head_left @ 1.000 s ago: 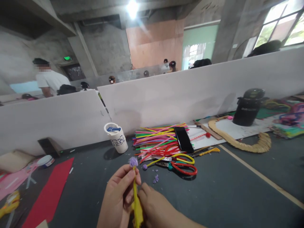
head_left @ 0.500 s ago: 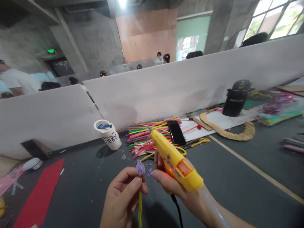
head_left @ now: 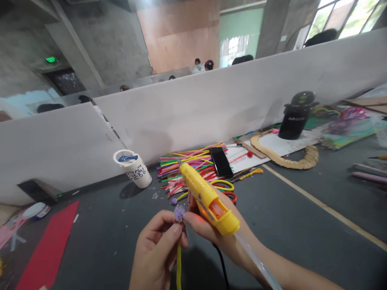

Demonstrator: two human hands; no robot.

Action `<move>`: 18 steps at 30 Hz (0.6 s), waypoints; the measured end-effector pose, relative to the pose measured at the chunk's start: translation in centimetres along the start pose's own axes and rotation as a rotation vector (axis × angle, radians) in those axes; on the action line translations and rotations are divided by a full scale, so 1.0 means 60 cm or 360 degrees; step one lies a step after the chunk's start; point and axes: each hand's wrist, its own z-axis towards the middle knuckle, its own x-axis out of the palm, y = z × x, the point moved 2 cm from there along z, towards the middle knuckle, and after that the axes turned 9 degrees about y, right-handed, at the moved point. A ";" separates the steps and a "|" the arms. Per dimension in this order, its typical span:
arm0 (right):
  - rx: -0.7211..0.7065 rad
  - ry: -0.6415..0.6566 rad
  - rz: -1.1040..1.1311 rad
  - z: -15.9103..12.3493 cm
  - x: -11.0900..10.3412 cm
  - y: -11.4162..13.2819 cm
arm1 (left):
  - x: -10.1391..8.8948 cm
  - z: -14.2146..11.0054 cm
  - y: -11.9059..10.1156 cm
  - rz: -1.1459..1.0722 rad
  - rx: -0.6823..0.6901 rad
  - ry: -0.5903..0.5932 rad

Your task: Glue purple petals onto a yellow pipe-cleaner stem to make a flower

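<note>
Pinched in my left hand [head_left: 161, 245] is a yellow pipe cleaner [head_left: 179, 262], upright, its top end covered by a fuzzy purple tuft [head_left: 179, 213]. My right hand [head_left: 208, 233] is wrapped round a yellow hot glue gun [head_left: 201, 193], whose light glows red near the thumb. A clear glue stick [head_left: 254, 257] sticks out of the gun's rear, and the nozzle points up and to the left, away from the tuft. My right thumb is close beside the tuft; whether it touches I cannot tell. Another purple-tipped piece [head_left: 174, 201] lies on the table behind.
Many coloured pipe cleaners [head_left: 172, 164] lie by the white partition [head_left: 193, 108], with a black phone [head_left: 221, 162] and scissors [head_left: 223, 185]. A white cup [head_left: 137, 173] stands to their left, near a red sheet [head_left: 50, 249]. At right are a cardboard ring [head_left: 284, 162] and a black tumbler [head_left: 296, 117].
The glue gun and my right hand have shifted left, closer to the purple tuft. My left hand keeps its pinch. The camera view has turned slightly.
</note>
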 end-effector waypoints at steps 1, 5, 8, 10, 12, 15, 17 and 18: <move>-0.0003 0.0002 -0.0014 0.000 0.001 -0.001 | 0.000 0.000 0.000 -0.0016 -0.0014 0.0000; -0.0020 -0.0018 -0.0035 -0.001 0.004 -0.005 | 0.000 0.000 0.000 -0.0095 -0.0045 0.0013; -0.0069 -0.0033 -0.0013 -0.002 0.004 -0.004 | -0.001 0.000 -0.001 -0.0147 -0.0090 0.0006; -0.0084 -0.0015 0.0033 -0.002 0.003 -0.002 | -0.001 0.000 -0.002 -0.0179 -0.0116 0.0008; -0.0061 0.0021 0.0100 0.000 0.003 -0.001 | -0.001 -0.001 -0.003 -0.0168 -0.0121 0.0025; 0.0004 0.0059 0.0200 0.003 0.003 0.000 | -0.001 -0.001 -0.002 -0.0111 -0.0098 0.0035; 0.0040 0.0078 0.0258 0.004 0.004 0.000 | -0.001 -0.001 -0.001 -0.0084 -0.0081 0.0031; 0.0042 0.0091 0.0273 0.004 0.004 0.000 | 0.000 -0.001 -0.001 -0.0072 -0.0075 0.0032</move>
